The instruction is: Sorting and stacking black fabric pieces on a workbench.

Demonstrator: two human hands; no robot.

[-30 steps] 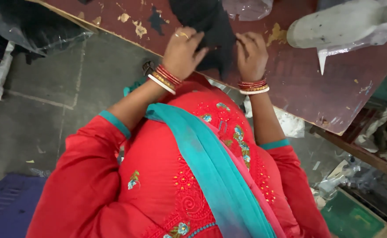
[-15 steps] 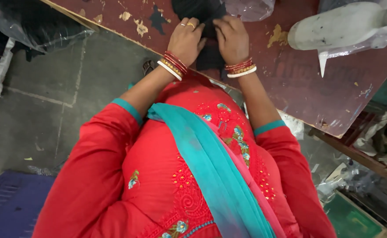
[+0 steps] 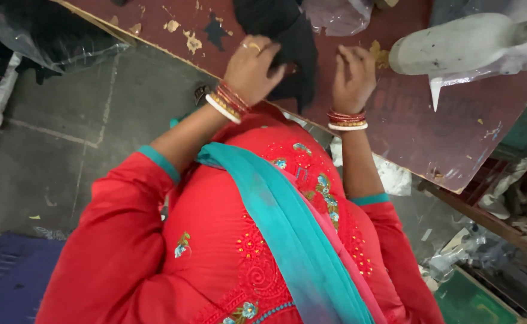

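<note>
- Head view: the left hand (image 3: 253, 67) reaches forward from a bent arm, wrist ringed with red and gold bangles (image 3: 227, 102). Its fingers (image 3: 273, 70) curl closed over the near edge of a black cloth (image 3: 287, 42) and pinch it.
- The right hand (image 3: 353, 75) comes up from a straighter forearm, also bangled. Its fingers (image 3: 352, 60) are loosely spread and press flat on the counter (image 3: 407, 126), touching the cloth's right edge; whether they grip any of it, I cannot tell.
- The counter is a worn maroon board with chipped, pale patches, its edge running diagonally across the frame. A pale grey moulded form (image 3: 455, 48) lies on it to the right of the hands, wrapped partly in clear plastic, and a crumpled clear bag (image 3: 338, 15) sits just beyond the cloth.
- Below the counter is a grey concrete floor (image 3: 53, 138); a dark bundle in plastic (image 3: 47, 36) lies at upper left, a blue mat (image 3: 5, 276) at lower left.
- The cloth lies between the two hands, bunched. Its long axis runs from the far side of the counter toward the person, the lower end hanging near the counter's edge.
</note>
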